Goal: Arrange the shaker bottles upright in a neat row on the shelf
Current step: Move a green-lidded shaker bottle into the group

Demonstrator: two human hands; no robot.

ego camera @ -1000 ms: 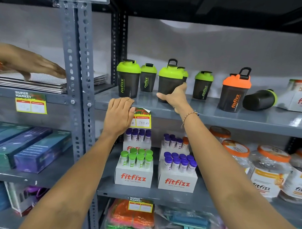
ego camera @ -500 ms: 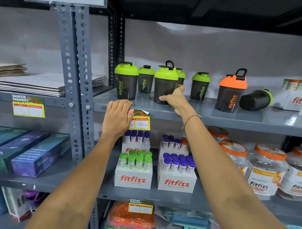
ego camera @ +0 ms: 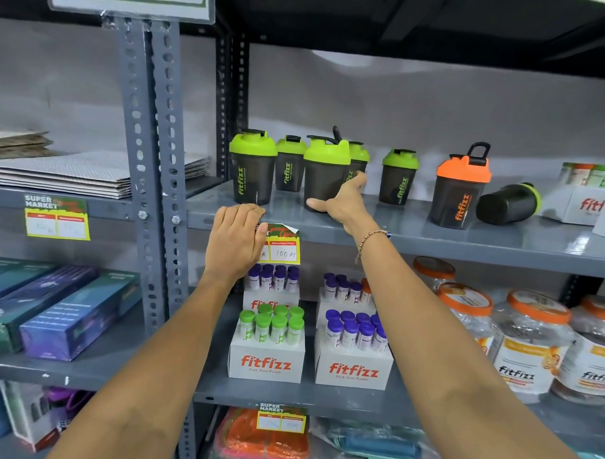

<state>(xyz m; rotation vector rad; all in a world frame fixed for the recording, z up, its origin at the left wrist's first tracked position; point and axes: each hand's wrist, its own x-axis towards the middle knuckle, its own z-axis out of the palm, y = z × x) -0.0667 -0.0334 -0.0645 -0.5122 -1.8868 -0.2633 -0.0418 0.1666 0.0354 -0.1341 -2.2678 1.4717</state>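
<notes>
Several dark shaker bottles stand on the grey shelf (ego camera: 431, 240). Green-lidded ones stand at the left (ego camera: 251, 172), behind it (ego camera: 289, 167), further back (ego camera: 359, 155) and to the right (ego camera: 399, 177). My right hand (ego camera: 343, 203) wraps the base of the front middle green-lidded bottle (ego camera: 325, 171), thumb across its front, fingers on its right side. An orange-lidded bottle (ego camera: 458, 197) stands upright further right. Beside it one green-lidded bottle (ego camera: 507, 204) lies on its side. My left hand (ego camera: 237, 240) rests over the shelf's front edge, fingers hooked on it.
A white fitfizz box (ego camera: 583, 204) sits at the shelf's far right. A price tag (ego camera: 281, 245) hangs by my left hand. Below are boxes of tubes (ego camera: 267, 362) and orange-lidded jars (ego camera: 527, 343). A perforated upright post (ego camera: 149, 155) and stacked sheets (ego camera: 73, 173) stand left.
Another person's hand on the left stack has gone from view. My right hand's fingers have spread wider around the middle bottle's base. My left hand stayed on the shelf edge.
</notes>
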